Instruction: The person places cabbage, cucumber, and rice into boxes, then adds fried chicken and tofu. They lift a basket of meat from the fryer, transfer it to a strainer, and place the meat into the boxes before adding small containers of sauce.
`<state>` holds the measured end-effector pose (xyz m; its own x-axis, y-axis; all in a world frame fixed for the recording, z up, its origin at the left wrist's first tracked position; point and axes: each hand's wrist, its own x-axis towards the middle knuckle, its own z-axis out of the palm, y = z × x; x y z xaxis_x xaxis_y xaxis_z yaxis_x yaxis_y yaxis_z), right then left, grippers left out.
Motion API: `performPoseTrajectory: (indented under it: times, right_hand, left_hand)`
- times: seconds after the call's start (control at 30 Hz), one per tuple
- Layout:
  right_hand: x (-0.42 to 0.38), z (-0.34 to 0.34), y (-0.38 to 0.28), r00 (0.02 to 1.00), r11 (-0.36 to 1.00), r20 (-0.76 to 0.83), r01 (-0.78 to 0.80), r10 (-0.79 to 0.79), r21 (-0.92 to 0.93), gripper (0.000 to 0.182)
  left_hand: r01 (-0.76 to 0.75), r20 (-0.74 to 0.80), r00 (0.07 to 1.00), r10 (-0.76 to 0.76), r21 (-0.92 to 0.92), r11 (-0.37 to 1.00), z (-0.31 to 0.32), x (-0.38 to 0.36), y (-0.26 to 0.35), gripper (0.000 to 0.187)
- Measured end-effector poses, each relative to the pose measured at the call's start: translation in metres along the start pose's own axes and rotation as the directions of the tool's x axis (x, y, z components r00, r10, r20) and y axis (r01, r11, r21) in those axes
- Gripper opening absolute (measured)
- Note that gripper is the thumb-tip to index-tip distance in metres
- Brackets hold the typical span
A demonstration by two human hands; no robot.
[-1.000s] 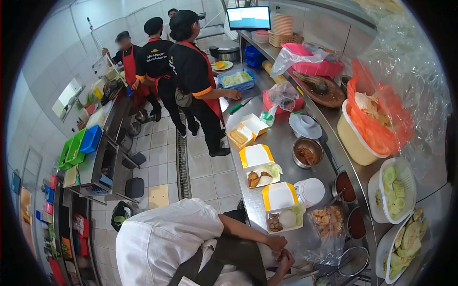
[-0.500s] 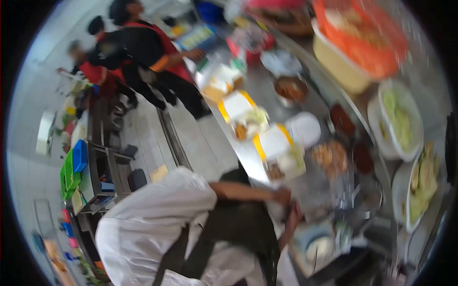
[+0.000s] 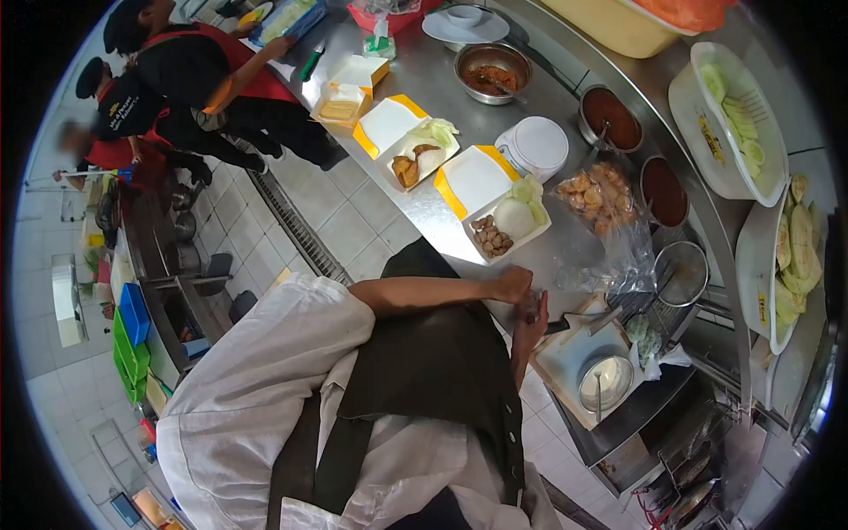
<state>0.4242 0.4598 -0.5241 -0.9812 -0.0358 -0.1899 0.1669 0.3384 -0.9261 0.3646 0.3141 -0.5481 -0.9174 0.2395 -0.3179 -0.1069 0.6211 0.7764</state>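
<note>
My left hand point(image 3: 512, 286) is closed, its fingers curled, at the near edge of the steel counter point(image 3: 415, 190). Just below it, almost touching, is my right hand point(image 3: 532, 327) with its fingers bent together. Something small and pale or shiny seems to be between them, too small to name. Nearest the left hand stands an open yellow-and-white food box point(image 3: 466, 184) with a white rice mound, lettuce and small brown pieces. Beside my right hand, a black-handled knife point(image 3: 556, 326) lies by a cutting board point(image 3: 561, 362) bearing a metal bowl of white sauce point(image 3: 604, 383).
Two more open boxes point(image 3: 387, 124) point(image 3: 353, 93) hold food. A clear bag of fried pieces point(image 3: 601, 199), a white tub point(image 3: 533, 148) and bowls of red sauce point(image 3: 609, 119) stand behind. White baskets point(image 3: 707, 132) hold sliced vegetables. Co-workers point(image 3: 190, 71) stand at the upper left.
The view has shifted and become sharper, with the counter items now higher in the picture. My hands stay close together at the counter edge. The co-workers appear further up and left.
</note>
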Motion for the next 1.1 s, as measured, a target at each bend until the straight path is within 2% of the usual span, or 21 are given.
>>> performPoseTrajectory:
  times: [0.03, 0.13, 0.2, 0.23, 0.27, 0.3, 0.33, 0.37, 0.43, 0.53, 0.57, 0.6, 0.63, 0.67, 0.7, 0.83, 0.9, 0.93, 0.97, 1.03, 1.1]
  right_hand:
    - [0.003, 0.001, -0.002, 1.0, 1.0, 0.022, -0.011, 0.011, -0.01, 0.064]
    - [-0.005, 0.001, -0.047, 0.993, 0.966, 0.029, -0.117, 0.113, 0.23, 0.063]
    - [-0.015, -0.016, -0.055, 0.986, 0.988, 0.073, -0.153, 0.152, 0.012, 0.056]
    - [-0.021, -0.026, -0.054, 0.98, 0.981, 0.089, -0.167, 0.176, -0.098, 0.054]
    - [-0.03, -0.035, -0.047, 0.957, 0.97, 0.203, -0.175, 0.208, -0.169, 0.049]
    - [-0.039, -0.044, -0.038, 0.918, 0.956, 0.312, -0.172, 0.243, -0.239, 0.045]
    - [-0.043, -0.049, -0.03, 0.864, 0.938, 0.416, -0.159, 0.284, -0.309, 0.043]
    - [-0.04, -0.051, -0.021, 0.845, 0.931, 0.445, -0.155, 0.298, -0.331, 0.042]
    - [-0.031, -0.058, -0.005, 0.803, 0.917, 0.498, -0.145, 0.329, -0.373, 0.043]
    - [0.001, -0.061, -0.037, 0.893, 0.947, 0.423, -0.011, 0.154, -0.321, 0.041]
    - [0.013, -0.06, -0.05, 0.922, 0.963, 0.36, -0.047, 0.144, -0.264, 0.039]
    - [0.029, -0.064, -0.054, 0.946, 0.933, 0.287, -0.04, 0.15, -0.358, 0.033]
    - [0.042, -0.062, -0.051, 0.987, 0.935, 0.156, 0.023, 0.035, -0.355, 0.031]
    - [0.05, -0.061, -0.047, 0.996, 0.926, 0.029, 0.085, -0.08, -0.369, 0.03]
    - [0.063, -0.066, -0.046, 0.998, 0.895, -0.007, 0.057, -0.067, -0.443, 0.029]
    - [0.077, -0.06, -0.09, 0.971, 0.708, -0.153, 0.023, -0.184, -0.706, 0.049]
    - [0.083, -0.051, -0.09, 0.996, 0.737, -0.085, -0.04, -0.023, -0.675, 0.057]
    - [0.089, -0.04, -0.091, 0.998, 0.752, -0.033, -0.059, 0.049, -0.656, 0.062]
    - [0.095, -0.032, -0.073, 0.999, 0.751, -0.01, 0.024, -0.04, -0.66, 0.063]
    - [0.105, -0.021, -0.025, 0.971, 0.728, 0.047, 0.209, -0.236, -0.653, 0.065]
    - [0.096, -0.027, 0.001, 0.96, 0.775, 0.001, 0.225, -0.279, -0.591, 0.069]
  left_hand:
    - [-0.02, -0.006, 1.0, 0.02, 0.019, 1.0, -0.008, -0.001, 0.004, 0.03]
    - [-0.065, -0.081, 0.995, 0.066, 0.012, 0.998, -0.051, -0.014, 0.017, 0.028]
    - [-0.017, -0.175, 0.984, 0.01, -0.037, 0.999, -0.123, -0.03, 0.023, 0.025]
    - [-0.044, -0.276, 0.961, -0.022, -0.231, 0.972, -0.184, -0.053, 0.039, 0.02]
    - [0.007, -0.18, 0.975, -0.129, -0.559, 0.829, -0.21, -0.045, -0.014, 0.017]
    - [-0.258, -0.476, 0.879, 0.023, -0.435, 0.863, -0.238, -0.039, -0.056, 0.023]
    - [0.031, -0.472, 0.866, -0.163, -0.274, 0.961, -0.28, -0.039, -0.078, 0.018]
    - [0.089, -0.708, 0.698, -0.105, -0.06, 0.994, -0.311, -0.052, -0.05, 0.011]
    - [0.268, -0.673, 0.703, -0.227, -0.045, 0.962, -0.342, -0.033, -0.111, 0.011]
    - [0.245, -0.615, 0.759, -0.215, -0.036, 0.969, -0.343, -0.009, -0.157, 0.01]
    - [0.238, -0.553, 0.782, -0.287, -0.161, 0.958, -0.341, -0.007, -0.158, 0.012]
    - [0.309, -0.51, 0.812, -0.283, -0.035, 0.95, -0.34, 0.001, -0.169, 0.02]
    - [0.287, -0.581, 0.793, -0.185, 0.088, 0.954, -0.335, -0.001, -0.157, 0.029]
    - [0.299, -0.423, 0.831, -0.361, -0.207, 0.932, -0.331, 0.017, -0.202, 0.035]
    - [0.485, -0.433, 0.817, -0.381, 0.156, 0.861, -0.341, 0.002, -0.157, 0.035]
    - [0.374, -0.372, 0.862, -0.344, 0.008, 0.928, -0.34, -0.007, -0.17, 0.045]
    - [0.47, -0.363, 0.837, -0.409, 0.094, 0.878, -0.341, -0.008, -0.159, 0.05]
    - [0.518, -0.477, 0.781, -0.404, 0.132, 0.845, -0.338, -0.007, -0.159, 0.057]
    - [0.474, -0.54, 0.76, -0.363, 0.077, 0.877, -0.336, -0.01, -0.151, 0.059]
    - [0.401, -0.657, 0.735, -0.171, 0.217, 0.89, -0.329, -0.017, -0.134, 0.065]
    - [0.152, -0.749, 0.662, -0.038, 0.085, 0.985, -0.317, -0.031, -0.105, 0.054]
